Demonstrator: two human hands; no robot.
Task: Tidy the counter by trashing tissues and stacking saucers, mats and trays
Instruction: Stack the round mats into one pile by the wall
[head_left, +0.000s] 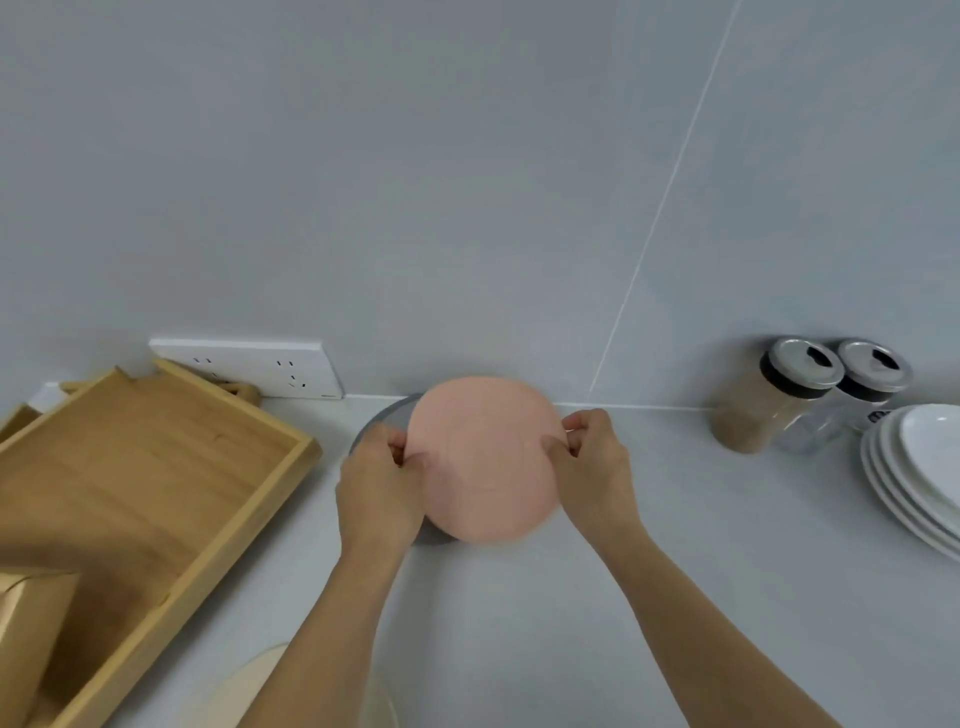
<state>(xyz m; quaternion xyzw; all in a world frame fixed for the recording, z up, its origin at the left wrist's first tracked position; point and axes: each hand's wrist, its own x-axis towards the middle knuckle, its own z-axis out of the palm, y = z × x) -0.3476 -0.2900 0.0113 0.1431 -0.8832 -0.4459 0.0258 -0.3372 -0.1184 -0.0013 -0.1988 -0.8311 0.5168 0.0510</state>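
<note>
Wooden trays (156, 467) are sitting stacked at your left. You are holding the pink mat (483, 462) over the grey mat (384, 413) on the counter (675, 519), with the fingers (415, 460) of the left hand (376, 488) and right hand (592, 467) pinching its edges. Likely risk: releasing unevenly, leaving it off-centre.

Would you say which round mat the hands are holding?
The pink mat, pinched by the left hand and right hand; the grey mat lies under it, the cream mat apart, nearer the person.

Three round mats: a pink mat (483, 457), a grey mat (376, 418), a cream mat (249, 686). Two wooden trays (156, 467), two jars (769, 410), four stacked saucers (904, 467).
</note>
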